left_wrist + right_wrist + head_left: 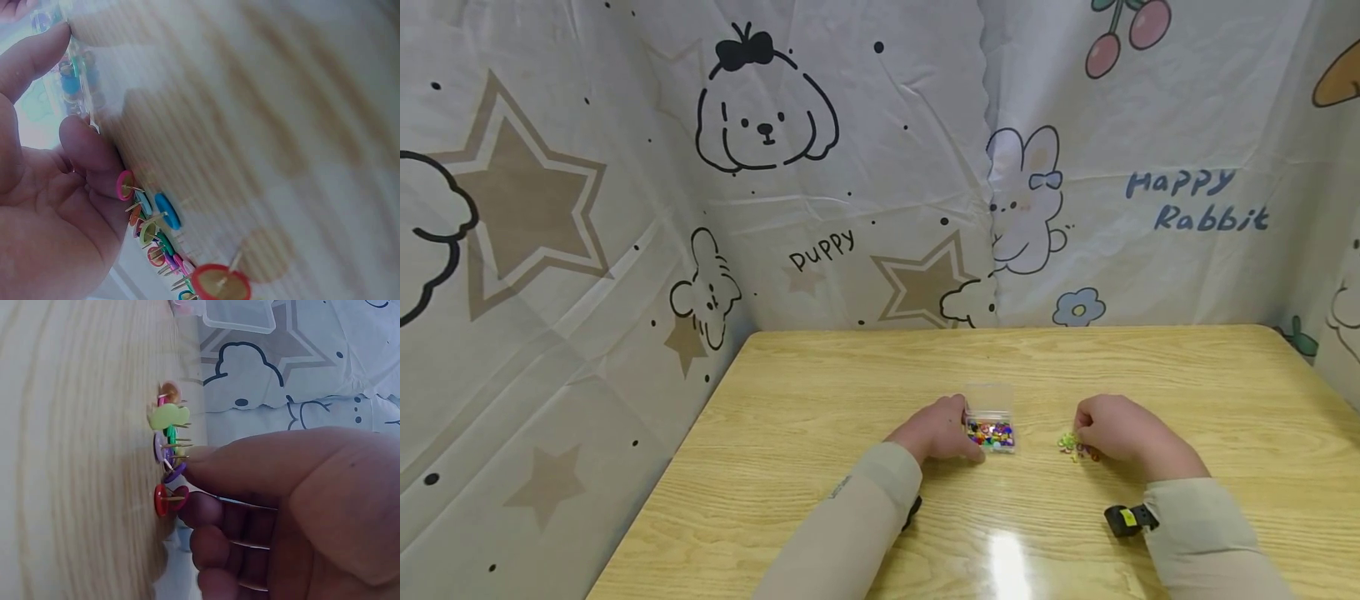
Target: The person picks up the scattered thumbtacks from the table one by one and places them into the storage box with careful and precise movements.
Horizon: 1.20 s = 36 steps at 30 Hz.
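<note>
My left hand (942,429) grips the left side of a small clear plastic box (992,450) standing on the table, its hinged lid (989,397) tipped back. Multicoloured thumbtacks (991,434) fill the box. In the left wrist view, thumb and fingers reach round the box's edges, and loose thumbtacks (165,211) lie below the palm. To the right of the box, my right hand (1116,429) bends down over a small pile of thumbtacks (1067,443). Its thumb and fingertips are right among the tacks (165,417), points sticking up; whether one is pinched I cannot tell.
The wood-grain table (820,383) runs back to a hanging cloth (880,167) printed with cartoon animals, stars and lettering. A black strapped device (1124,521) sits at my right wrist. Light glares off the table's front (1007,562).
</note>
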Tool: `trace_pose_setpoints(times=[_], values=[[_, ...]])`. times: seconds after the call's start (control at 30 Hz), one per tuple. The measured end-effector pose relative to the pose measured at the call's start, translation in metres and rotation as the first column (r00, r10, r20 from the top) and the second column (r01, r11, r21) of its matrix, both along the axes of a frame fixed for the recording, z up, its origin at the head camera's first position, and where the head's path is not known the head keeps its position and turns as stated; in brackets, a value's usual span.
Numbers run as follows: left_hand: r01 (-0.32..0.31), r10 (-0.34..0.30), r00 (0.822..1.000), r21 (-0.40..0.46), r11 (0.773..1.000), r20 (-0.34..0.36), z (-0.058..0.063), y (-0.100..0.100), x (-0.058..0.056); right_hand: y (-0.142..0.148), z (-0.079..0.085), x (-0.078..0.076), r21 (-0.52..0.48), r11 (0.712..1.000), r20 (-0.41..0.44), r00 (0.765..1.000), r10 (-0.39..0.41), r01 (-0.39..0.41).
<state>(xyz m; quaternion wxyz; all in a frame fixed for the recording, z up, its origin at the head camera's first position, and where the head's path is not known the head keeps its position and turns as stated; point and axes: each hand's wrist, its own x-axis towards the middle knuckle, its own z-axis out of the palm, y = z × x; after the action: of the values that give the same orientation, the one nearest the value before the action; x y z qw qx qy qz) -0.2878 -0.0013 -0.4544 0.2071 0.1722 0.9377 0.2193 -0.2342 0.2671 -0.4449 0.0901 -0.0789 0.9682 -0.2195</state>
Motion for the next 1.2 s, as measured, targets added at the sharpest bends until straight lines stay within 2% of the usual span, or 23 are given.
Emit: trace_pose_setpoints(times=[0.23,0.53,0.77,0.93,1.2], values=[[-0.006,0.006,1.0,0.009,1.0,0.002,-0.001,0.001,-0.001,-0.004,0.007,0.0,0.045,0.999,-0.081,0.997,-0.002,0.006],[0.0,-0.001,1.0,-0.011,1.0,-0.013,-0.001,0.001,-0.001,-0.025,0.015,0.0,0.02,0.999,-0.132,0.991,0.036,-0.034],[0.001,-0.001,1.0,-0.003,1.0,-0.013,-0.001,0.002,0.0,-0.048,0.013,0.0,0.024,0.992,-0.192,0.973,0.127,-0.124],[0.014,-0.014,1.0,-0.004,1.0,-0.017,0.001,0.003,0.0,-0.064,0.007,0.0,0.007,0.983,-0.194,0.964,0.183,-0.185],[0.025,-0.026,0.999,-0.03,0.999,-0.029,0.002,0.002,0.0,-0.073,0.002,0.0,0.035,0.979,-0.233,0.951,0.203,-0.2]])
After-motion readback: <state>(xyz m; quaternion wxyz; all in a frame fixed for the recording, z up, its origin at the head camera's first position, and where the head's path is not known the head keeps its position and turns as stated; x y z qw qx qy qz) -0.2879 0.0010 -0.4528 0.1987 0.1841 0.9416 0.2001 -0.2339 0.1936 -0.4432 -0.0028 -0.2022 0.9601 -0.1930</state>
